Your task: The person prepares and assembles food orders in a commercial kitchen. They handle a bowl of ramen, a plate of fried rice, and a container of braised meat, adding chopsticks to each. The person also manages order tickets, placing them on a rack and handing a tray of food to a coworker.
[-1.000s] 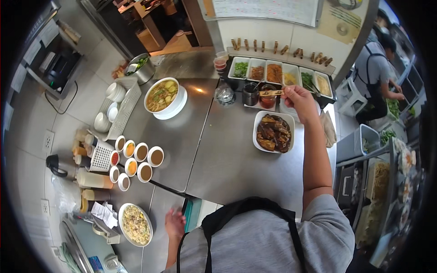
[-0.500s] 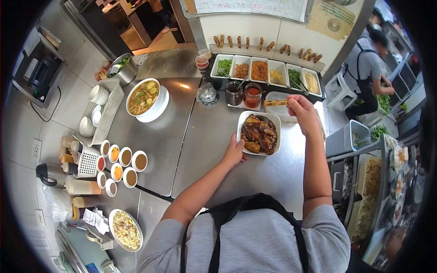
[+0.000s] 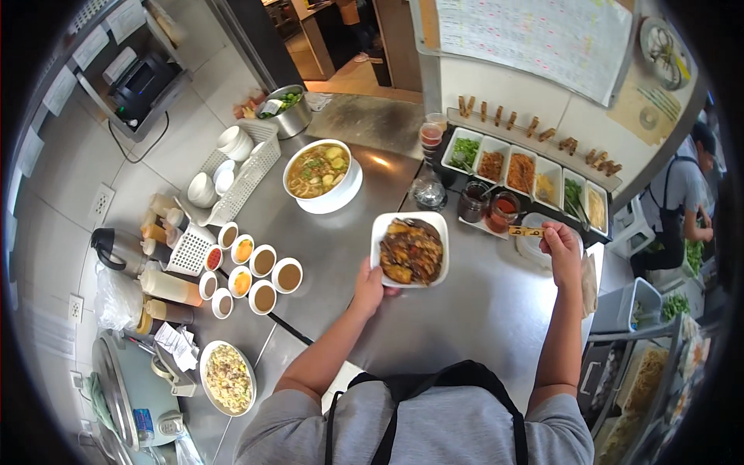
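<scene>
Counter (image 3: 325, 256) brushed steel w/ dull sheen; square plate (image 3: 381, 232) glossy white, prob ceramic; soup bowl (image 3: 350, 180) same gloss; sauce bottles (image 3: 167, 285) soft matt plastic; apron (image 3: 453, 407) dark matt cloth

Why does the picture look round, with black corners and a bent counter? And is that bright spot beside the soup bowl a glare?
Head view: a fisheye lens makes the round frame with black corners and curves the steel counter toward the rim. Head view: the spot beside the soup bowl is lamp glare on steel. Head view: the middle is sharp, the rim soft.
</scene>
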`<state>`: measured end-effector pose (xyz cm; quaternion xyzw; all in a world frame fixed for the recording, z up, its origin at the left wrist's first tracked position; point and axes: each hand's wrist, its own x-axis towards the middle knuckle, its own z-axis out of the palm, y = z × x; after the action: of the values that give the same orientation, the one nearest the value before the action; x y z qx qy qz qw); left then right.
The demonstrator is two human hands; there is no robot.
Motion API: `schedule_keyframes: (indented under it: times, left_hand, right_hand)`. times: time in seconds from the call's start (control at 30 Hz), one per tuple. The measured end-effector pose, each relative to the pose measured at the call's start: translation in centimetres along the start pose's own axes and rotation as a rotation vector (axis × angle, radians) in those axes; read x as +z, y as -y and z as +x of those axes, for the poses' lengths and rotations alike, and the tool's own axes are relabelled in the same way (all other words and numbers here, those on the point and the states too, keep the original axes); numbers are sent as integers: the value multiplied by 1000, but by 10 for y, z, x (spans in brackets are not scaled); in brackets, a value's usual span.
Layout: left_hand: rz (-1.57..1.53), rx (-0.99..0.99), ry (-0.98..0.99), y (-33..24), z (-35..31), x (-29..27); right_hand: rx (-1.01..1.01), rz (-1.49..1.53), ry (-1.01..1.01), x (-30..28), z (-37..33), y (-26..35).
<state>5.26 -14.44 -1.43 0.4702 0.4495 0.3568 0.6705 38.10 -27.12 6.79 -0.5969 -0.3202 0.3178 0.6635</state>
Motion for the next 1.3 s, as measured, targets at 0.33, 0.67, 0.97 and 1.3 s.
schedule_keyframes:
  times: [0.33,0.67,0.97,1.3]
  left_hand:
    - [82,-96,9,-25,82,-79]
    - [96,-83,-12,-25,85,-78]
    - [99,-68,11,-28,87,-76]
    - [105,-43,-2,-27,87,-74]
  right_hand:
    - [-17,-44,86,59,19,4]
    - [-449,-787,-204,81,83,42]
    - [-486,-1274,-310,52,193,61]
    - [-717,-1759,-270,47,223,41]
